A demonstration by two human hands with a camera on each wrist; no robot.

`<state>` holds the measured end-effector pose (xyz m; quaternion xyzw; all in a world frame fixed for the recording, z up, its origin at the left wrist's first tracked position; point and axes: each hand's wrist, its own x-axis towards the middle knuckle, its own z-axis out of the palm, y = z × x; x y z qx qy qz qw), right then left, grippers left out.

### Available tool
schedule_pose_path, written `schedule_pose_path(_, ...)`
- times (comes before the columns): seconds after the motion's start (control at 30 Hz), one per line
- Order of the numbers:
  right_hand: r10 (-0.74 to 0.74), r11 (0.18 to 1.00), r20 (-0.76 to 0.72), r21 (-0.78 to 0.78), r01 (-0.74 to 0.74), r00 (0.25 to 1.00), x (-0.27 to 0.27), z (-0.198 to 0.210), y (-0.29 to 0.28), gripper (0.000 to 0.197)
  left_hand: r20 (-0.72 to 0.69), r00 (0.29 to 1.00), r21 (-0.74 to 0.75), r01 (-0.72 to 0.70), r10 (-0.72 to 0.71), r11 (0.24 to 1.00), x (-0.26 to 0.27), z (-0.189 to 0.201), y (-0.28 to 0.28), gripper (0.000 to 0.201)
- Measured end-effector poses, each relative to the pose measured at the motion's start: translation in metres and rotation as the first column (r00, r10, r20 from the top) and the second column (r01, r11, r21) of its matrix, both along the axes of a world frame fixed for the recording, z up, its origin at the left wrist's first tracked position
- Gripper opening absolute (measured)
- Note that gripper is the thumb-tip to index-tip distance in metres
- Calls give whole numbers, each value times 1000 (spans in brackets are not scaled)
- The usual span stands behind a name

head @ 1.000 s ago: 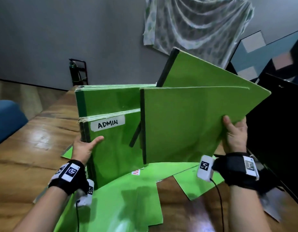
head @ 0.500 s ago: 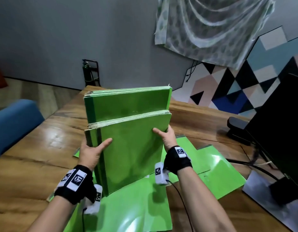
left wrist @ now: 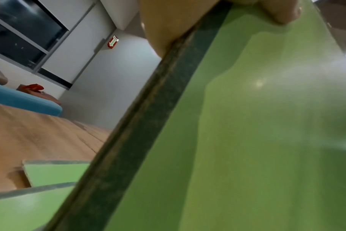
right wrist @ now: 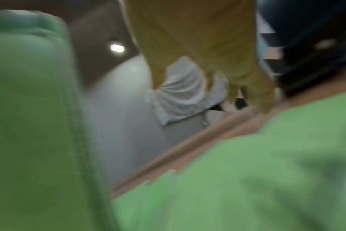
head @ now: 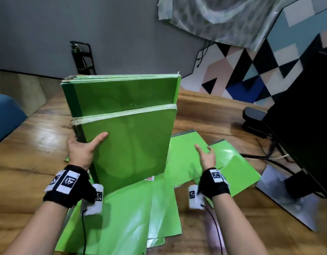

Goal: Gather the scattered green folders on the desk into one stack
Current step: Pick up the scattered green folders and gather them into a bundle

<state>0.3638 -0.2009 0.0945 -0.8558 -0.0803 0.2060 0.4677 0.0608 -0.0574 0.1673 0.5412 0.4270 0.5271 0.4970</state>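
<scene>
A thick bundle of green folders stands on edge on the wooden desk, a taller group behind a shorter front group. My left hand grips the bundle's left spine, thumb across the front cover; the left wrist view shows that dark green spine under my thumb. My right hand hovers open, fingers spread, over loose green folders lying flat to the right of the bundle. More loose folders lie flat under and in front of the bundle. The right wrist view is blurred.
A black monitor with cables stands at the right edge of the desk. A dark device sits behind it. A blue seat is at the far left. A patterned wall and draped cloth are beyond.
My right hand has let go of the bundle's right edge and moved right, over the flat folders. A second earlier it was bringing more folders to the bundle. The left hand keeps its grip.
</scene>
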Motion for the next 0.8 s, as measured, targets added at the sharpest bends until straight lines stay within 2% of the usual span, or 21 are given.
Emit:
schedule_pose_path(0.07, -320, 930, -99, -222, 293, 942, 32, -22, -45, 83, -6, 1000, -9, -14, 14, 1000, 0, -3, 3, 81)
schedule_pose_path(0.1, -407, 889, -138, -285, 358, 903, 43, -29, -66, 87, -12, 1000, -14, -16, 16, 1000, 0, -4, 5, 80)
schedule_pose_path(0.13, -421, 876, -166, -328, 353, 892, 54, -36, -84, 89, -15, 1000, -21, -19, 18, 1000, 1, -5, 6, 78)
schedule_pose_path(0.23, -351, 893, -248, -380, 243, 903, 68, -42, -102, 78, -20, 999, -13, -42, 42, 999, 3, -5, 10, 94)
schedule_pose_path(0.3, -317, 916, -310, -346, 204, 896, 69, -46, -94, 82, -4, 999, -23, -50, 50, 998, 4, -4, 11, 92)
schedule_pose_path(0.37, -242, 940, -341, -313, 133, 908, 72, -55, -76, 85, -8, 998, -32, -68, 68, 997, 5, -8, 16, 69)
schedule_pose_path(0.43, -153, 959, -367, -279, 49, 917, 87, -80, -57, 90, -35, 996, -29, -85, 84, 996, 7, -8, 18, 41)
schedule_pose_path(0.5, -126, 955, -379, -298, 8, 917, 97, -109, -35, 99, -35, 997, -2, -68, 68, 998, 9, -6, 15, 33)
schedule_pose_path(0.57, -141, 960, -398, -280, 27, 907, 90, -113, -12, 92, -51, 995, 6, -81, 81, 997, 8, -5, 14, 32)
schedule_pose_path(0.63, -210, 962, -402, -247, 115, 891, 63, -88, 0, 79, -30, 997, 16, -76, 76, 997, 3, -12, 21, 35)
schedule_pose_path(0.7, -288, 952, -356, -208, 225, 889, 59, -83, 2, 76, -14, 998, 27, -62, 62, 998, 2, -15, 23, 68)
schedule_pose_path(0.73, -286, 956, -334, -156, 247, 898, 59, -81, 3, 74, -11, 998, 27, -67, 68, 997, 2, -15, 22, 77)
schedule_pose_path(0.77, -277, 961, -316, -77, 266, 907, 61, -76, 2, 71, 3, 998, 9, -66, 66, 998, 2, -15, 22, 73)
schedule_pose_path(0.8, -268, 960, -295, -1, 280, 917, 63, -72, 2, 70, 0, 998, -4, -62, 62, 998, 2, -16, 22, 60)
